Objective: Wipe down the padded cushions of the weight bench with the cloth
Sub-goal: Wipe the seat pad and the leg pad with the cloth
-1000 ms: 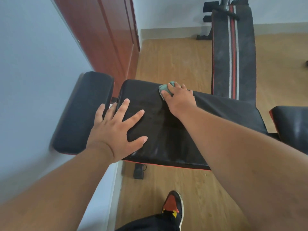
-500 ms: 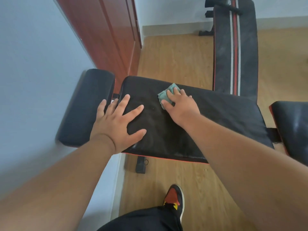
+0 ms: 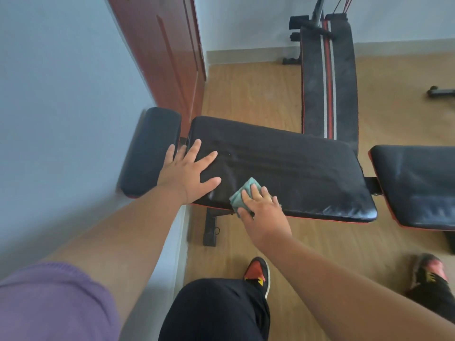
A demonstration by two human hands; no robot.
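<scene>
Landmark: door (image 3: 170, 55).
- Door: reddish-brown wood, far left, set in a pale wall (image 3: 61, 94).
- Floor (image 3: 248, 94): light wood planks, right of the door.
- Sit-up board (image 3: 328, 82): black with red and white stripes, well right of the door, running to the far wall.
- Shoes (image 3: 258, 273): black, red and yellow, on the floor, nearer than the door.
</scene>
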